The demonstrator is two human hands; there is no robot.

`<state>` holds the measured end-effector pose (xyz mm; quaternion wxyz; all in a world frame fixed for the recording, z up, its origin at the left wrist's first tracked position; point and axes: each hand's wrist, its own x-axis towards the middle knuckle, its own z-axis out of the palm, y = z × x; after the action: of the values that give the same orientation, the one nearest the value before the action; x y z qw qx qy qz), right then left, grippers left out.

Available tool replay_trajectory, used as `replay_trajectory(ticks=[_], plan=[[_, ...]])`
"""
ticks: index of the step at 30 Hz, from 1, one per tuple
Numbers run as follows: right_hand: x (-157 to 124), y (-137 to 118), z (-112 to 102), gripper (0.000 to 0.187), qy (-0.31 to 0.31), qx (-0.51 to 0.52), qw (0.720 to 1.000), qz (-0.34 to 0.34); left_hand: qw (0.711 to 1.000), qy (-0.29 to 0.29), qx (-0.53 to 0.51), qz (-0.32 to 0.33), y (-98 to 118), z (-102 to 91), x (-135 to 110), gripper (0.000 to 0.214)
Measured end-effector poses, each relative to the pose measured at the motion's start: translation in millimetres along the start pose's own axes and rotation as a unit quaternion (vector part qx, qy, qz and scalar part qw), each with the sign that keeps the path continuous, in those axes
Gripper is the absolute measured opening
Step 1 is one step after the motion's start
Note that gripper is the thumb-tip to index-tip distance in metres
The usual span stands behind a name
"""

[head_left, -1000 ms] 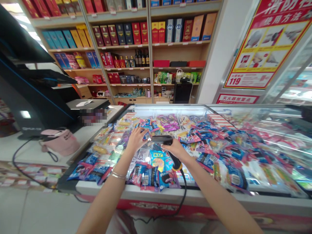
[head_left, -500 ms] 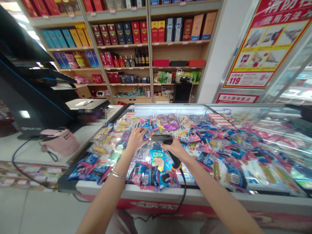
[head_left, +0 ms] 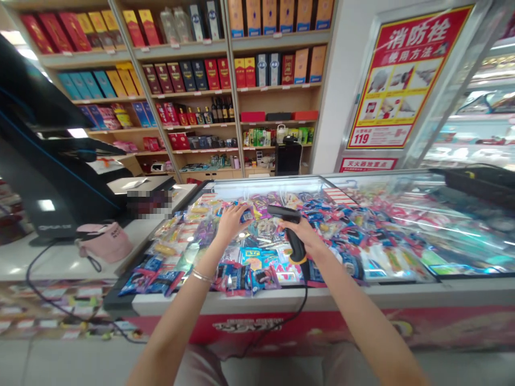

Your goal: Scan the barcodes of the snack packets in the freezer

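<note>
My right hand (head_left: 302, 231) is wrapped round the handle of a black barcode scanner (head_left: 296, 245) with a yellow ring at its base. The scanner's head points left toward my left hand (head_left: 233, 221), with a gap between them. Fingers of that hand are closed on a small blue snack packet (head_left: 246, 215), which shows a pale label and is partly covered by them. Below both hands, many wrapped snack packets (head_left: 237, 279) lie on the glass top of a chest freezer (head_left: 169, 305). A larger bright blue packet (head_left: 253, 257) lies among them.
On the counter to the left stand a dark checkout terminal (head_left: 68, 177) and a pink pouch (head_left: 107, 241). The scanner's black cable (head_left: 295, 313) hangs over the freezer's front. Shelves of boxed goods (head_left: 193, 75) and a red fire-hydrant poster (head_left: 406, 80) are behind.
The barcode scanner has lifted and drawn rightward, away from my left hand, and its head now tilts upward. My left hand keeps the packet, turned so its label shows. The view has swung right.
</note>
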<state>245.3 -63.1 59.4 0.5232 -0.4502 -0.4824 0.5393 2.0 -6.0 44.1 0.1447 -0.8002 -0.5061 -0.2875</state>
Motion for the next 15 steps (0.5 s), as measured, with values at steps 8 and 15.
replay_trajectory(ticks=[8,15], plan=[[-35.3,-19.0,-105.1,0.016,0.16,0.05,0.986,0.004,0.982,0.022,-0.141,0.122,119.1,16.4,45.4,0.044],[-55.3,4.1,-162.0,0.009,0.243,0.09,0.964,0.059,0.98,-0.049,-0.149,0.126,186.3,69.3,25.1,0.046]])
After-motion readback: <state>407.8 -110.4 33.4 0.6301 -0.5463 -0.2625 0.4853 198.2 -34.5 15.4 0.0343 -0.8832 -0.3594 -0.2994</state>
